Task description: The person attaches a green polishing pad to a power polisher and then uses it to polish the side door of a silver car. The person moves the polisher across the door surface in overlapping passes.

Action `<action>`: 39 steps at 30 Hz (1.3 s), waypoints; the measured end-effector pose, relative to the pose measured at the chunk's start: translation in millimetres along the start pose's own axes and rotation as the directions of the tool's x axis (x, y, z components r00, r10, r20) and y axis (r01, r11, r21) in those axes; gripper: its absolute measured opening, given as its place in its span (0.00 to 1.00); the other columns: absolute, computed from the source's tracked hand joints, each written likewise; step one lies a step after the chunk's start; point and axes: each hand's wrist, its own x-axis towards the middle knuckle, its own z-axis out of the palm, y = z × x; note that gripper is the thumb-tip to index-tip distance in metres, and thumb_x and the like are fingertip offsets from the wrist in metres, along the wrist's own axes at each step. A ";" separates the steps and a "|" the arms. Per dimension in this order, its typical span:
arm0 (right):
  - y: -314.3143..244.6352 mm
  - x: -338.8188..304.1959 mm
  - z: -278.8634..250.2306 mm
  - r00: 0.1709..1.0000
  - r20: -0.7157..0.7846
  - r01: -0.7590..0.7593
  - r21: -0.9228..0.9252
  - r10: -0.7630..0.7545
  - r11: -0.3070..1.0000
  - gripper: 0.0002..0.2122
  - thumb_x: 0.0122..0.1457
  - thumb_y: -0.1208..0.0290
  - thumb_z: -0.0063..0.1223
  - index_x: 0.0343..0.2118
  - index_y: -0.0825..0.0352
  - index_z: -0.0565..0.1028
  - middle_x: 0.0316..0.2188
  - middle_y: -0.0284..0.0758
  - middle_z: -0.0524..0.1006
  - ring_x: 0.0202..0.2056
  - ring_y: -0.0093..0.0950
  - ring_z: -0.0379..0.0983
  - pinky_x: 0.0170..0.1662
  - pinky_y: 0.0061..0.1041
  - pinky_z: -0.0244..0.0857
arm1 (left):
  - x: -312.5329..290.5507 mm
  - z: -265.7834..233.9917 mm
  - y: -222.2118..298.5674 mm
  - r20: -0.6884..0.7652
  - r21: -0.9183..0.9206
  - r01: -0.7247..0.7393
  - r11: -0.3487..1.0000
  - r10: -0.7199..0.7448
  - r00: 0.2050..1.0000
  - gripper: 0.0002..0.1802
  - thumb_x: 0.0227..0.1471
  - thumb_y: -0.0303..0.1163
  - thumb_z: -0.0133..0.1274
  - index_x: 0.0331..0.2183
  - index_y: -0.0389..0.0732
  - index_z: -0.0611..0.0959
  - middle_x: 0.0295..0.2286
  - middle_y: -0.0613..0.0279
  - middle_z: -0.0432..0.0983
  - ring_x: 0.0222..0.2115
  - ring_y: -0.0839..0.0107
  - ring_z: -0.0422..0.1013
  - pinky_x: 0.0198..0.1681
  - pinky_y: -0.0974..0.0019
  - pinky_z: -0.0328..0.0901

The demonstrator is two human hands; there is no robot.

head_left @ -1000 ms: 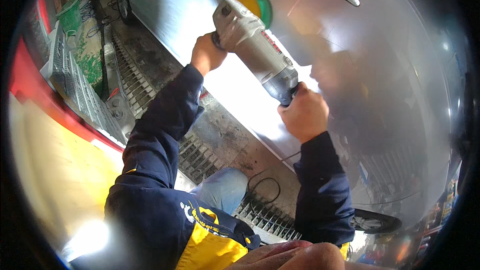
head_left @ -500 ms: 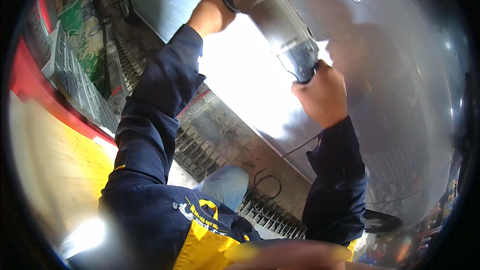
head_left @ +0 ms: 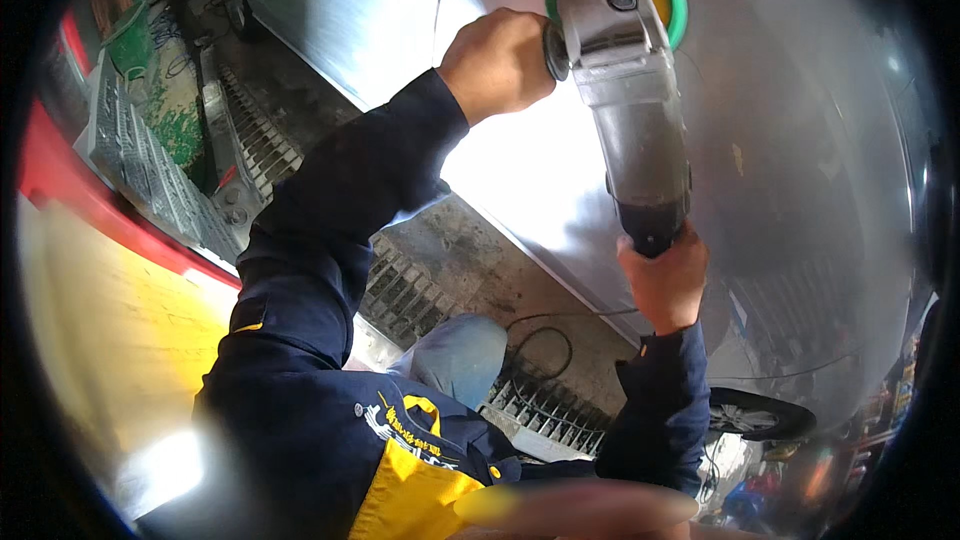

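Note:
A grey car polisher point(head_left: 635, 125) with a black rear end is held up against the side of a silver-grey car point(head_left: 800, 160). Its round pad point(head_left: 678, 2), green-rimmed with yellow inside, lies at the car's surface; the contact itself is hidden behind the head of the tool. My left hand point(head_left: 500, 62) is closed round the side handle by the polisher's head. Lower down, my right hand point(head_left: 668, 275) grips the black rear end. Strong light glares off the panel between my two arms.
The power cord point(head_left: 540, 325) loops down over slatted floor grating point(head_left: 545, 410). At the left stand a ridged grey panel point(head_left: 150, 165), a green bucket point(head_left: 130, 38) and a red edge point(head_left: 75, 175). A car wheel point(head_left: 755, 415) shows at the lower right.
The polisher has shifted right and down along the car panel and turned more upright, both hands moving with it. Its green and yellow pad now shows more fully.

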 end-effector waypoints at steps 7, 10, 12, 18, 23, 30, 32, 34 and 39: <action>-29.7 48.3 44.3 0.964 0.058 0.266 -0.226 -0.260 0.937 0.17 0.48 0.68 0.64 0.39 0.73 0.76 0.29 0.50 0.83 0.34 0.50 0.84 0.40 0.43 0.79 | -13.0 -27.1 -62.5 0.123 0.337 0.437 0.834 -0.500 0.857 0.14 0.53 0.37 0.61 0.38 0.38 0.89 0.39 0.42 0.85 0.44 0.43 0.80 0.50 0.50 0.76; -38.8 64.2 61.3 0.952 0.135 0.303 -0.283 -0.275 0.910 0.19 0.50 0.64 0.64 0.40 0.72 0.76 0.30 0.49 0.83 0.35 0.51 0.82 0.42 0.46 0.78 | -38.7 -32.6 -83.5 0.065 0.223 0.590 0.776 -0.616 0.785 0.16 0.52 0.38 0.63 0.38 0.36 0.88 0.39 0.40 0.85 0.46 0.41 0.79 0.51 0.50 0.75; -39.6 66.9 67.1 0.957 0.156 0.281 -0.299 -0.244 0.912 0.18 0.49 0.64 0.63 0.39 0.72 0.77 0.30 0.51 0.82 0.36 0.54 0.81 0.43 0.48 0.76 | -48.3 -29.8 -90.8 0.092 0.240 0.593 0.768 -0.626 0.774 0.16 0.53 0.38 0.63 0.38 0.35 0.88 0.39 0.40 0.85 0.47 0.40 0.78 0.51 0.50 0.75; -5.9 29.6 51.2 0.989 0.125 0.105 -0.178 -0.084 0.978 0.19 0.46 0.67 0.66 0.41 0.70 0.79 0.34 0.51 0.84 0.38 0.53 0.82 0.42 0.45 0.77 | -54.1 -4.0 -60.8 0.190 0.283 0.482 0.829 -0.541 0.819 0.14 0.53 0.38 0.60 0.37 0.40 0.88 0.35 0.43 0.85 0.42 0.43 0.81 0.49 0.48 0.76; 30.2 -13.9 55.9 0.998 0.042 0.048 -0.094 -0.044 0.994 0.23 0.45 0.66 0.69 0.46 0.67 0.78 0.36 0.50 0.85 0.40 0.52 0.83 0.43 0.46 0.78 | -72.6 20.9 -14.9 0.254 0.195 0.406 0.893 -0.445 0.859 0.10 0.51 0.36 0.58 0.33 0.41 0.86 0.31 0.47 0.85 0.36 0.43 0.82 0.45 0.45 0.76; 26.2 13.7 96.9 0.993 0.030 0.115 -0.252 -0.112 0.961 0.18 0.43 0.67 0.67 0.38 0.68 0.77 0.30 0.50 0.83 0.36 0.55 0.81 0.40 0.50 0.76 | -97.9 17.2 -71.0 0.137 0.019 0.518 0.855 -0.516 0.846 0.20 0.49 0.44 0.66 0.35 0.36 0.88 0.32 0.41 0.85 0.39 0.41 0.81 0.44 0.48 0.76; 15.6 25.0 113.8 0.972 -0.013 0.226 -0.252 -0.237 0.941 0.19 0.45 0.66 0.69 0.38 0.68 0.77 0.30 0.48 0.84 0.34 0.53 0.82 0.40 0.48 0.77 | -104.9 11.7 -95.4 0.101 -0.034 0.541 0.841 -0.535 0.839 0.21 0.50 0.44 0.67 0.35 0.34 0.87 0.33 0.40 0.84 0.40 0.40 0.80 0.44 0.49 0.75; 6.7 35.5 123.2 0.969 0.027 0.243 -0.283 -0.245 0.928 0.19 0.46 0.65 0.70 0.38 0.68 0.77 0.30 0.47 0.84 0.34 0.51 0.82 0.39 0.47 0.78 | -109.4 7.4 -115.7 0.108 -0.164 0.608 0.777 -0.599 0.794 0.23 0.51 0.45 0.68 0.35 0.31 0.87 0.33 0.38 0.84 0.42 0.41 0.81 0.43 0.52 0.75; -5.9 46.5 123.7 0.982 0.088 0.186 -0.266 -0.168 0.946 0.19 0.47 0.63 0.69 0.38 0.68 0.77 0.30 0.45 0.84 0.34 0.49 0.83 0.40 0.45 0.78 | -114.3 6.1 -132.9 0.055 -0.182 0.556 0.811 -0.556 0.830 0.22 0.49 0.39 0.71 0.35 0.27 0.86 0.32 0.40 0.86 0.41 0.52 0.85 0.41 0.58 0.75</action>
